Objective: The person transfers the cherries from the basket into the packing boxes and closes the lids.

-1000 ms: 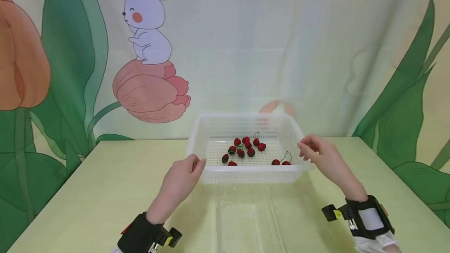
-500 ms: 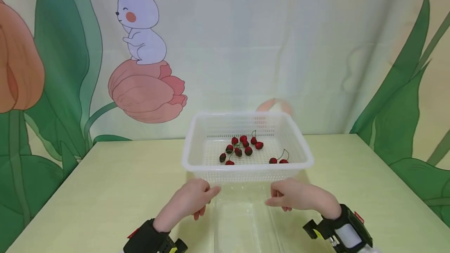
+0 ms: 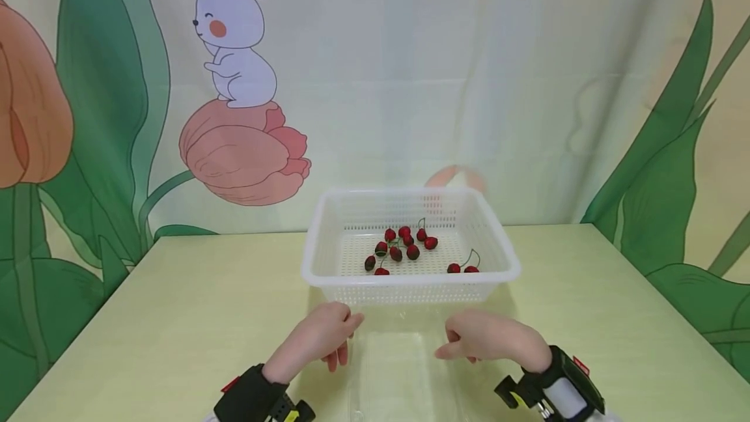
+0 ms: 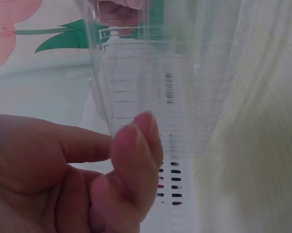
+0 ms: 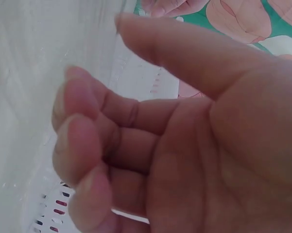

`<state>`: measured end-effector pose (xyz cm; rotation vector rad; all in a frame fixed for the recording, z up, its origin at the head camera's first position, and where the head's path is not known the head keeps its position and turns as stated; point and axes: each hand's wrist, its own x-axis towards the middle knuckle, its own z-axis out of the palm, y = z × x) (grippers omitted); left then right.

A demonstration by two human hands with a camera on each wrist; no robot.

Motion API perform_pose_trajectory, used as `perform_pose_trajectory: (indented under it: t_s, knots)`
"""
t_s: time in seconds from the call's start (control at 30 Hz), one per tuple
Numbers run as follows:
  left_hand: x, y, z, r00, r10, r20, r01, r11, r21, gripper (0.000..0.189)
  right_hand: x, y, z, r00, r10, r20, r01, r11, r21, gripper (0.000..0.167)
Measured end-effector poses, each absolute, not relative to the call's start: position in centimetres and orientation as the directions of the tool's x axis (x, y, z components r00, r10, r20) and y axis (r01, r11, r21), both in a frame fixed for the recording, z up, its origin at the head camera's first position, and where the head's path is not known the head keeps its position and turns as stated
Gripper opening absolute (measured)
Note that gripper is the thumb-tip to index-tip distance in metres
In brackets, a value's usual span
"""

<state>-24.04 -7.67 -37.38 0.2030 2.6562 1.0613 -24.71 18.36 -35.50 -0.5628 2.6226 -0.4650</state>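
A clear plastic box [image 3: 394, 376] lies in front of the white basket, running down out of the head view. My left hand [image 3: 325, 336] pinches its left rim; in the left wrist view the thumb is on one side of the box wall [image 4: 184, 102] and the fingertips [image 4: 133, 145] on the other. At the right rim my right hand [image 3: 489, 337] grips, thumb over the edge and fingers curled at the outer side, blurred in the right wrist view. Behind the box, the perforated white basket [image 3: 410, 281] holds several red cherries [image 3: 413, 253], some with green stems.
A pale yellow tabletop [image 3: 193, 318] extends to both sides of the basket and box. Behind it hangs a curtain [image 3: 375, 83] printed with a rabbit, tulips and leaves. Each wrist wears a black strap [image 3: 249, 396] with a small camera.
Both hands have come from the sides of the basket down to the clear box and taken its rims. In the last half second the box and right hand have shifted slightly left.
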Motion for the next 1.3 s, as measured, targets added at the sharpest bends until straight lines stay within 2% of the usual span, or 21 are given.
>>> perform_pose_trajectory:
  t_s: [0.3, 0.53, 0.87, 1.17, 1.3]
  knots:
    - [-24.5, -7.6, -37.9, -0.966, 0.209, -0.153, 0.057, 0.748, 0.661, 0.034, -25.4, 18.3, -35.6, -0.856, -0.441, -0.271, -0.316, 0.859, -0.402, 0.032]
    - [-25.1, -7.5, -38.3, -0.971, 0.208, -0.121, 0.066, 0.712, 0.699, 0.034, -25.7, 18.6, -35.6, -0.86, -0.463, -0.213, -0.35, 0.841, -0.414, 0.031]
    - [-24.6, -8.1, -37.1, -0.976, 0.178, -0.122, 0.048, 0.731, 0.681, 0.04, -25.4, 19.2, -35.1, -0.849, -0.497, -0.178, -0.363, 0.795, -0.487, 0.025]
    - [-23.9, -10.5, -33.9, -0.988, 0.152, 0.016, 0.131, 0.787, 0.603, 0.038, -25.1, 19.6, -34.4, -0.847, -0.506, -0.164, -0.368, 0.779, -0.507, 0.023]
    - [-24.8, -12.4, -33.0, -0.99, 0.072, 0.125, 0.135, 0.768, 0.626, 0.034, -24.9, 19.7, -34.2, -0.833, -0.533, -0.146, -0.397, 0.761, -0.514, 0.022]
